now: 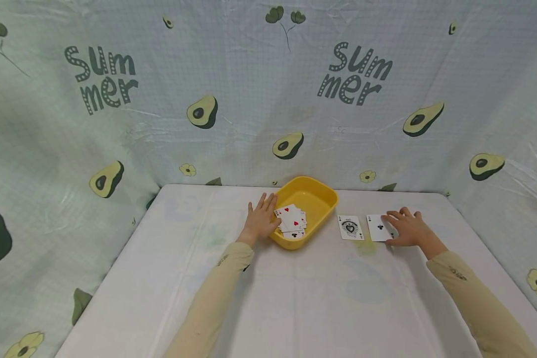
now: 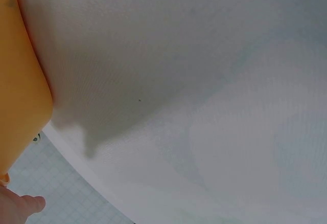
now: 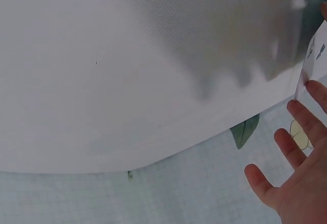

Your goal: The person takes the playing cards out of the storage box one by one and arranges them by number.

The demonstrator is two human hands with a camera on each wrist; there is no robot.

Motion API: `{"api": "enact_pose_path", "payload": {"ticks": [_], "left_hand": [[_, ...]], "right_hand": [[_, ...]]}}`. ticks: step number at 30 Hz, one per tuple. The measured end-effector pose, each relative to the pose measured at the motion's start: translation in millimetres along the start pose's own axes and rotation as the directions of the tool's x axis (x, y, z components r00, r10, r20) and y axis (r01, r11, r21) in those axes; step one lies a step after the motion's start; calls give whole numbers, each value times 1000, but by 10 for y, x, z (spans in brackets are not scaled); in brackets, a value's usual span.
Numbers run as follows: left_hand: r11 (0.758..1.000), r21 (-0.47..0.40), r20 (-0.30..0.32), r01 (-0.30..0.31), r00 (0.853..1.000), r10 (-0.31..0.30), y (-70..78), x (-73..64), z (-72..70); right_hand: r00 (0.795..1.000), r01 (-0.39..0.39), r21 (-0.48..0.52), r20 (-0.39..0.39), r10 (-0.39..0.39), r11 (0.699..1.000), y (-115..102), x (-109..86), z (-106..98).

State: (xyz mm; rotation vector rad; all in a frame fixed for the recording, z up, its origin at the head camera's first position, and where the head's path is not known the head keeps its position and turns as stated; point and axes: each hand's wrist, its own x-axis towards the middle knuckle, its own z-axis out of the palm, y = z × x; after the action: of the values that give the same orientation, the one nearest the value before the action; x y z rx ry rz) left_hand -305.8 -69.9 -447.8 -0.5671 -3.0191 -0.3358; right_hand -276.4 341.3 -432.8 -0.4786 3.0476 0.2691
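Observation:
A yellow plastic basin [image 1: 324, 211] stands near the back of the table. Several playing cards [image 1: 292, 217] lie loosely piled in it, with red hearts and black clubs face up. My left hand [image 1: 260, 221] rests on the basin's left rim, fingers extended and thumb over the edge. To the right of the basin, a card with an ornate black emblem [image 1: 351, 228] lies face up. Beside that is a club playing card [image 1: 378, 228], its opposite edges between the thumb and fingers of my right hand [image 1: 406, 229]. In the right wrist view this card [image 3: 320, 55] looks tilted.
The white-covered table [image 1: 295, 303] runs back to a cloth backdrop [image 1: 237, 144] printed with avocados and the word summer. The same cloth hangs along both sides. In the left wrist view the basin's outer wall [image 2: 23, 91] fills the left edge.

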Motion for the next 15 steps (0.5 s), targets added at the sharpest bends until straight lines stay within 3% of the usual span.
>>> {"api": "enact_pose_path", "payload": {"ticks": [15], "left_hand": [[1000, -3, 2, -4, 1000, 4, 5, -5, -22]], "right_hand": [[1000, 8, -2, 12, -8, 1000, -6, 19, 4]]}}
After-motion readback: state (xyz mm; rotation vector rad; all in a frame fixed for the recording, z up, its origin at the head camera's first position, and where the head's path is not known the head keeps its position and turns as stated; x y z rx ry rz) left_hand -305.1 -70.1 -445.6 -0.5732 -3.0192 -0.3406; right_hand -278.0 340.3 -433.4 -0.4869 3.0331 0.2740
